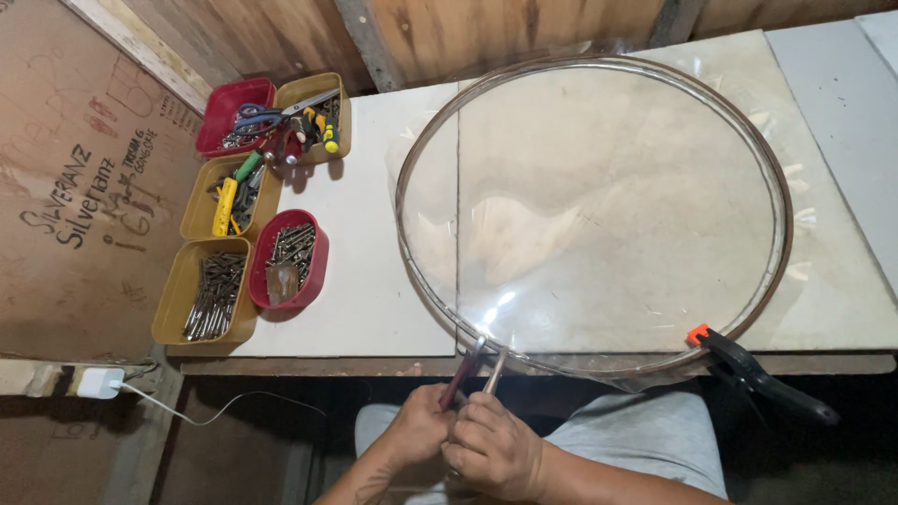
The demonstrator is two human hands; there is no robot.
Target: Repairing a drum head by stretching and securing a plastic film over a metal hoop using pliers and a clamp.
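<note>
Our left hand (419,432) and right hand (491,447), pressed together, squeeze metal pliers (475,367) gripping the large round metal hoop covered in clear glossy film (782,234) at the desk's (374,281) near edge.

- Pliers (472,369): metal jaws, dark reddish handles, gripped in both hands at the near table edge. Jaws point far, meeting the near rim of the hoop (whether they actually bite it can't be told).
- Hoop (784,201): large round metal ring, thin, brownish-grey, lying flat on the pale table, filling its centre-right. Near arc overhangs the table's front edge slightly.
- Clear film (599,196): transparent sheet stretched across the hoop, glossy, table seams visible through it, loose wrinkled margin outside the rim at right and near side.
</note>
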